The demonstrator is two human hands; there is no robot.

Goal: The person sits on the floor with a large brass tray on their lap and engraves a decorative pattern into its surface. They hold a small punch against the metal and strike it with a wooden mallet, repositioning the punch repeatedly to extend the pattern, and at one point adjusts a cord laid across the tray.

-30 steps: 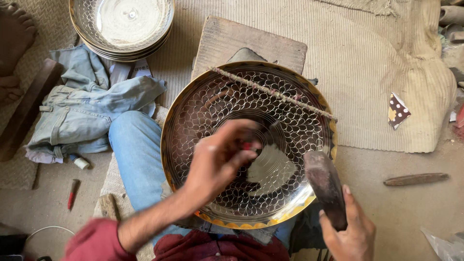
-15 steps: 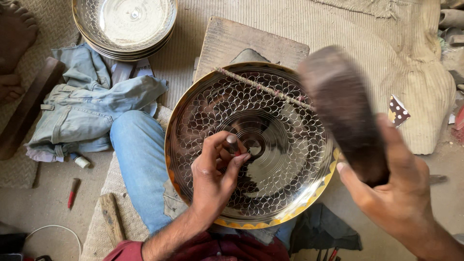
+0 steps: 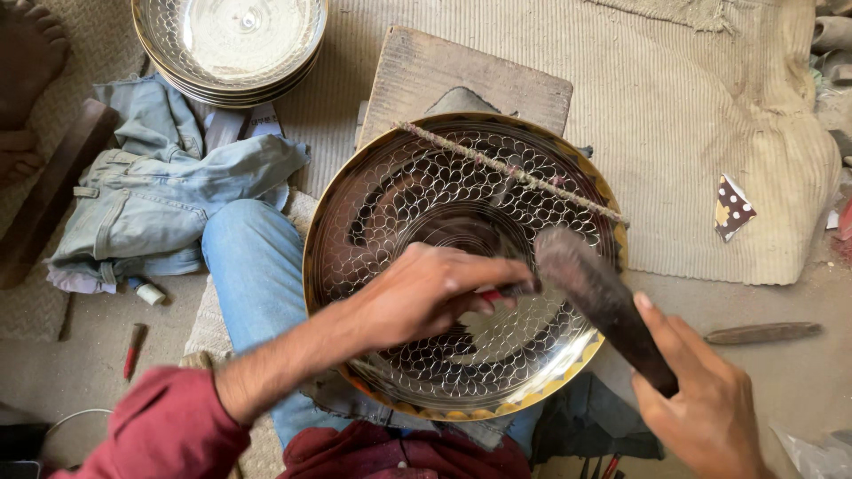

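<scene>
1. Left hand [image 3: 426, 297], arm in a red sleeve, reaches over the centre of the round engraved metal tray [image 3: 399, 195], fingers pinched closed around a thin tool.
2. Right hand [image 3: 710, 417], past the tray's right rim, grips a dark wooden mallet [image 3: 599, 297].

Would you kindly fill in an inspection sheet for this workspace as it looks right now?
Surface: ribbed beige mat on the floor, wooden board under the tray.
Job's things: round patterned metal tray; dark mallet; small punch.
Clutter: stack of trays, denim cloth, wooden stick.
Hands: left hand pinches the punch; right hand grips the mallet.
Cables: nothing seen.
Surroundings: another person's bare foot.
</scene>
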